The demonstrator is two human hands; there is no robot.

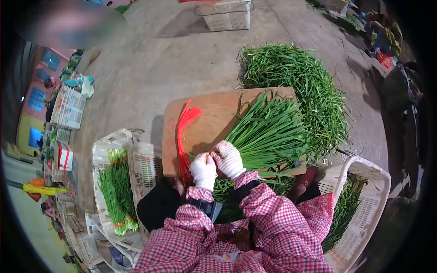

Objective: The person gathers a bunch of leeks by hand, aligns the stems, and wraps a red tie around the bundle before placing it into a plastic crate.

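Observation:
My left hand and my right hand, both in white gloves, meet fingertip to fingertip over the front of a brown board. Their fingers are closed in a pinch, with a small bit of red tie showing between them. A bunch of long green chives fans out to the right from beside my right hand; its narrow end is partly hidden by that hand. Left of my hands lies a bundle of loose red ties on the board, its lower end close to my left hand.
A large heap of loose greens lies beyond the board. The white crate on the left holds tied bunches; another crate on the right holds loose greens. Farther off stand a white basket, stacked crates and other people.

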